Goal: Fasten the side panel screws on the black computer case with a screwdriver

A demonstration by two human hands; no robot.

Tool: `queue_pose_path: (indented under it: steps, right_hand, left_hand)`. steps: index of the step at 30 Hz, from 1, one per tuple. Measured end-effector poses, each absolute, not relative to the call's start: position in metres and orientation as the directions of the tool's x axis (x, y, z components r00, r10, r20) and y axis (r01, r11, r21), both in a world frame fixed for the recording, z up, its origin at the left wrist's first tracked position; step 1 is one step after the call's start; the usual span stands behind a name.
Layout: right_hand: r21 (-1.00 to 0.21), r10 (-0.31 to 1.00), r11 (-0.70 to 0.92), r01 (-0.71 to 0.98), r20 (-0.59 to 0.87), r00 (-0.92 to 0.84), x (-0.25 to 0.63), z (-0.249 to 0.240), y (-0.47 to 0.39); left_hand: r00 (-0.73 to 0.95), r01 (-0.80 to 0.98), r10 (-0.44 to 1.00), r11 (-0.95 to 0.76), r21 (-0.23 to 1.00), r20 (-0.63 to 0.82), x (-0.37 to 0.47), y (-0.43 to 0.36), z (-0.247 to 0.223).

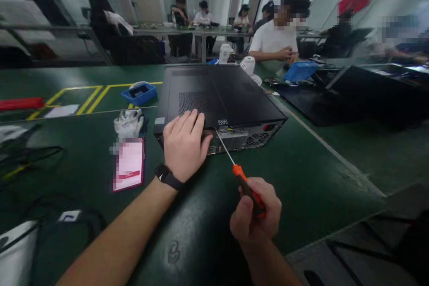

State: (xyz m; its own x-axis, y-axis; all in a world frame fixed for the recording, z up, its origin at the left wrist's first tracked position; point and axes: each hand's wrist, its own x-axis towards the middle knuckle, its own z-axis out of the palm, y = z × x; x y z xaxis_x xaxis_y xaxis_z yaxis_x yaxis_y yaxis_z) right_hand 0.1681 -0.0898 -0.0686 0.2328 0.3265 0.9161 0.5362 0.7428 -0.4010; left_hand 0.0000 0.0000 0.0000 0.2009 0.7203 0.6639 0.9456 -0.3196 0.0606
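Observation:
A black desktop computer case [231, 91] lies on its side on the green table, its rear panel with the fan grille and ports facing me. My left hand [184, 143] lies flat on the near edge of the case, fingers stretched over the vented top and thumb at the rear edge. In my right hand [258, 214] is a screwdriver [239, 173] with an orange and black handle. Its thin shaft points away from me, and the tip meets the rear edge of the case near the middle. What the tip touches is too small to make out.
Left of the case are a blue tray [139, 94], a crumpled white glove-like bundle [129, 123] and a pink-framed flat item [129, 165]. Cables lie at far left. Dark flat panels [311, 103] sit to the right. A person in a white shirt [275, 38] works across the table.

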Motion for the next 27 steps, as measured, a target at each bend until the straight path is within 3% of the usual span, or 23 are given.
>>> queue_pose_path:
  steps: [5,16,27]
  right_hand:
    - [-0.431,0.359,0.693,0.578,0.901,0.242,0.173,-0.076,-0.091]
    - [-0.44,0.357,0.754,0.487,0.898,0.258,0.168,-0.072,-0.086]
    - [-0.399,0.337,0.715,0.575,0.916,0.216,0.171,-0.066,-0.089]
  left_hand:
    - [0.197,0.942,0.72,-0.326,0.075,0.665,0.001,0.0,0.0]
    - [0.198,0.934,0.722,-0.344,0.096,0.663,0.0,0.0,0.001]
    - [0.188,0.931,0.727,-0.345,0.115,0.661,0.0,0.001,0.001]
